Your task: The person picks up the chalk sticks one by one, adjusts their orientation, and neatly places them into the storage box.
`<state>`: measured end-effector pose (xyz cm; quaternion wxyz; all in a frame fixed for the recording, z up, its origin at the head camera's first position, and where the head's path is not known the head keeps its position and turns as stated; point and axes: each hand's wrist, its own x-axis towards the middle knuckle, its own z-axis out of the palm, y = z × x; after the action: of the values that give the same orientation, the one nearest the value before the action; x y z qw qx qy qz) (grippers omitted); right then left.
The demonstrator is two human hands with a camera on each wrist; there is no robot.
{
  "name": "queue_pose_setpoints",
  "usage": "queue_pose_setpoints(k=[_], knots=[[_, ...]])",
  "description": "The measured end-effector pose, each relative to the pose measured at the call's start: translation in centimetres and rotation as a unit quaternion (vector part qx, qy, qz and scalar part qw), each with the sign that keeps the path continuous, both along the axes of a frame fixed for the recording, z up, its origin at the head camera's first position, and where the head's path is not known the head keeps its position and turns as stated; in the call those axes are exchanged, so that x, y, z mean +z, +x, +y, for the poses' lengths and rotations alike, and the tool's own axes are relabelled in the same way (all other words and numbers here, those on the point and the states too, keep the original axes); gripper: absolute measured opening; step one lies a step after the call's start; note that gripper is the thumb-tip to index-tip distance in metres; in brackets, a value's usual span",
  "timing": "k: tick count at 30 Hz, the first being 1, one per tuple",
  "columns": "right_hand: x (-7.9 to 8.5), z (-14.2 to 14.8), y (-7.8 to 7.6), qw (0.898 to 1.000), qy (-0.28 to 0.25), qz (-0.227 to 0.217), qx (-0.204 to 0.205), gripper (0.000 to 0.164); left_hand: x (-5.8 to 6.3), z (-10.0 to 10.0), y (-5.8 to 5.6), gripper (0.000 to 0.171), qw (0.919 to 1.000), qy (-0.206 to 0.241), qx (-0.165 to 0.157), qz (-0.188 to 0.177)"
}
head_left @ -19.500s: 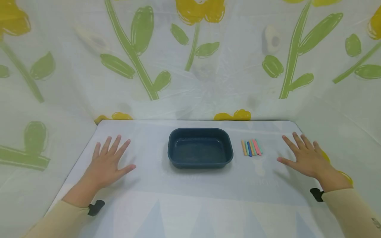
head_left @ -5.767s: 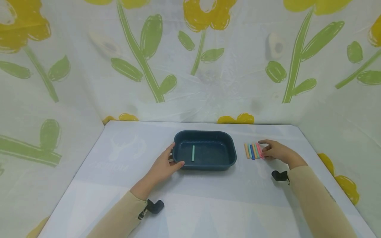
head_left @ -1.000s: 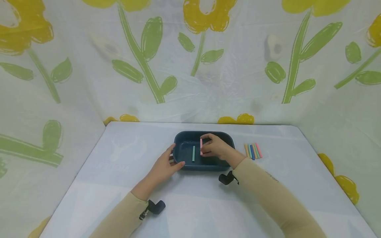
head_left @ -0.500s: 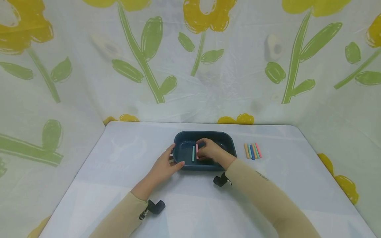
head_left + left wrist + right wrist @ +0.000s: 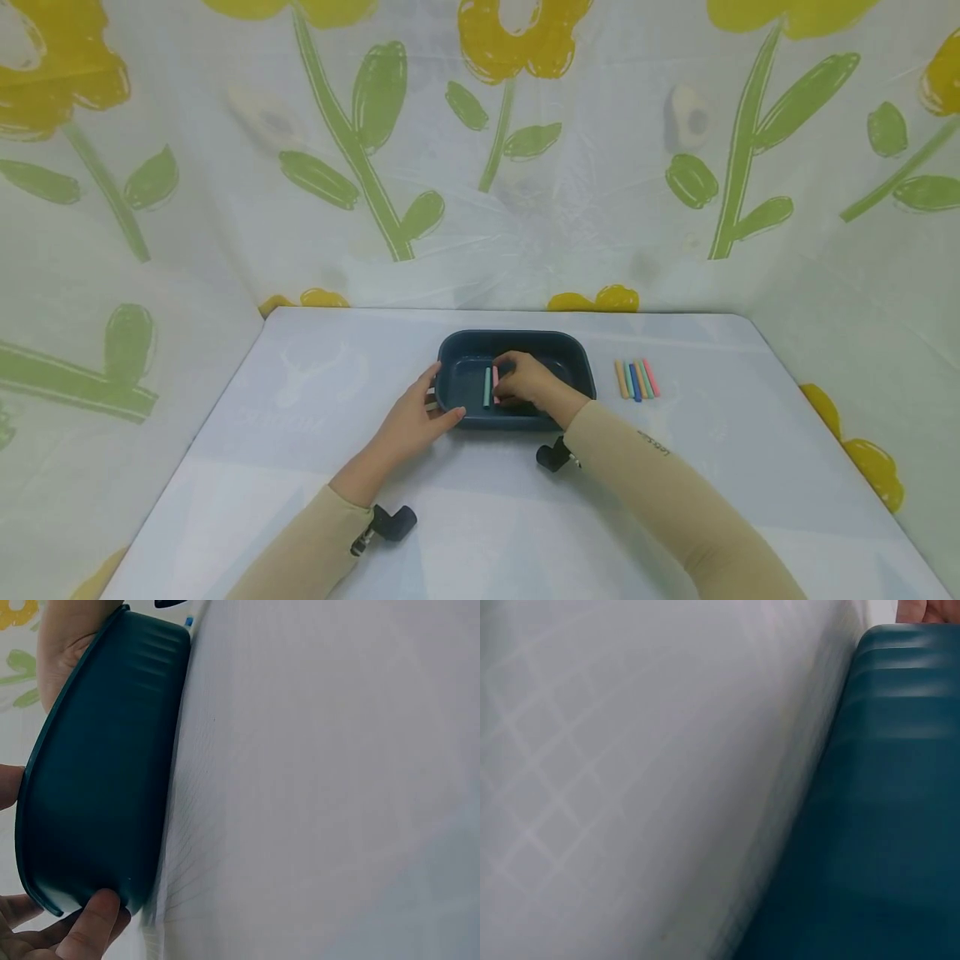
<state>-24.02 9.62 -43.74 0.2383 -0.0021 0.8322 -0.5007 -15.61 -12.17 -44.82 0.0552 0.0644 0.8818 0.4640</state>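
Observation:
A dark blue-green rectangular tray (image 5: pixel 517 423) stands on the table. My left hand (image 5: pixel 408 422) grips its left end, thumb at the front rim and fingers round the side. In the left wrist view, the fingertips (image 5: pixel 94 922) press the tray's outer wall (image 5: pixel 97 765). Inside lies a green chalk stick (image 5: pixel 487 388). Just right of it, my right hand (image 5: pixel 531 383) pinches a pink chalk stick (image 5: pixel 496 383), low in the tray and parallel to the green one. The right wrist view shows mostly the tray's outer wall (image 5: pixel 885 810); the pinch is hidden there.
Right of the tray, several chalk sticks (image 5: pixel 638 382) in orange, green, blue and pink lie side by side. The white table (image 5: pixel 465 517) ends at a flower-printed curtain (image 5: pixel 600 208) behind. Black wrist cameras (image 5: pixel 395 522) stick out below both wrists.
Since a second ago my right hand has moved left and down with the pink chalk, bringing it beside the green one; over the last half second it barely moves. My left hand stays put.

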Motion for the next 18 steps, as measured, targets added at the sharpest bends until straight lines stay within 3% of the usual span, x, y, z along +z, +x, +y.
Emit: queue_pose_setpoints(k=[18], knots=[[0.58,0.13,0.28,1.0,-0.006,-0.005,-0.011,0.059,0.06,0.14,0.04,0.089,1.0,-0.002,0.004,-0.002]])
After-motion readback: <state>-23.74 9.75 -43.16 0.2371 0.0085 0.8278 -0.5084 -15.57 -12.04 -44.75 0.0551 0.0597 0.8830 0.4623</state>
